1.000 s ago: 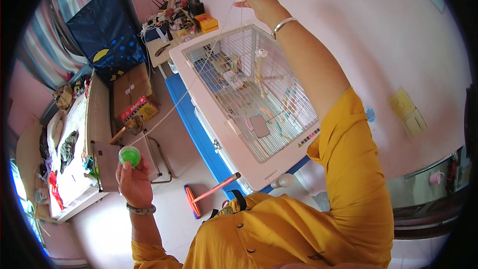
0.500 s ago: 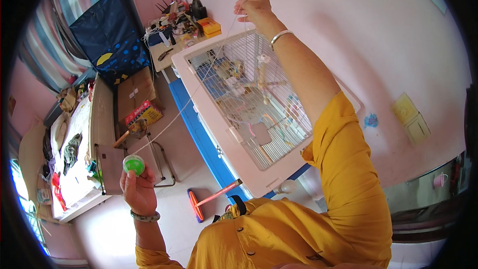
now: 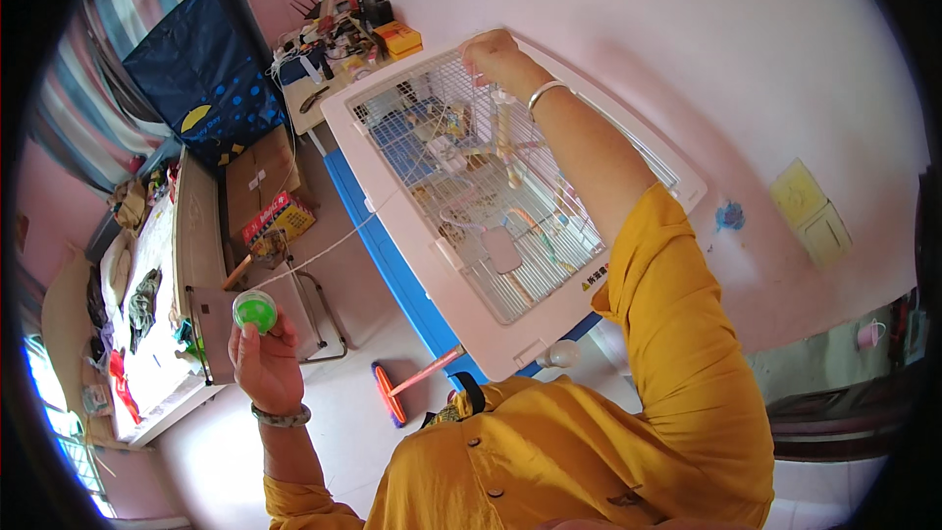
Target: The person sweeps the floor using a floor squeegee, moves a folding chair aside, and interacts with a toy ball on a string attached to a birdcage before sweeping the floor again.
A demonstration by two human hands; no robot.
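In my left hand (image 3: pixel 267 365), out at the left, a small clear round container with a bright green inside (image 3: pixel 255 311) is gripped between thumb and fingers. A thin white string (image 3: pixel 329 247) runs from it across to the top of a large pale pink bird cage (image 3: pixel 471 319). My right hand (image 3: pixel 496 57) reaches over the far end of the cage roof, its fingers bent down at the wire top. The string leads toward those fingers, closed on it as far as I can see; the tips are partly hidden. Perches and coloured toys show through the wires.
Under the cage is a blue base (image 3: pixel 412 304). A cluttered table (image 3: pixel 302 110) stands beyond it. To the left are a bed (image 3: pixel 147 309), a folding chair (image 3: pixel 265 319) and a cardboard box (image 3: pixel 260 177). A red broom (image 3: pixel 390 395) rests nearby on the floor.
My right hand has come down from above the cage to its wire top. The string hangs lower and slacker. My left hand has barely shifted, still holding the round container.
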